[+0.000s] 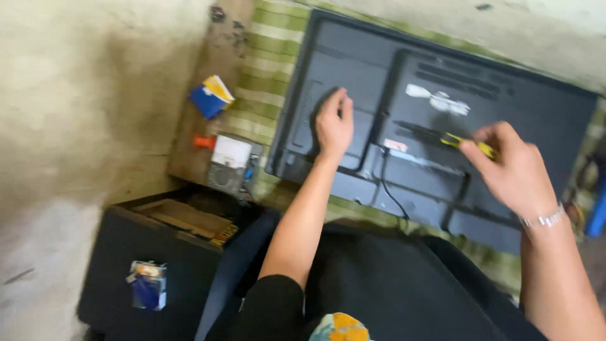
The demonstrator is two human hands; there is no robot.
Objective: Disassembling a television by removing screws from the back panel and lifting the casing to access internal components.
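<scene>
A person leans over one flat-screen television (353, 69) lying face down on a green striped cloth (265, 76), both bare arms stretched forward. The left hand (333, 126) rests palm down on the set's black back panel, fingers loosely spread and flat, holding nothing. The right hand (514, 167), a silver bracelet (543, 219) at its wrist, is closed around one yellow-handled screwdriver (464, 143), whose dark shaft points leftward from the fingertips across the panel. One black cable (388, 192) trails below and between the two hands. Well left of the left fingers lie one multimeter (228, 163), one blue-and-yellow packet (211, 96) and one small blue box (148, 285).
</scene>
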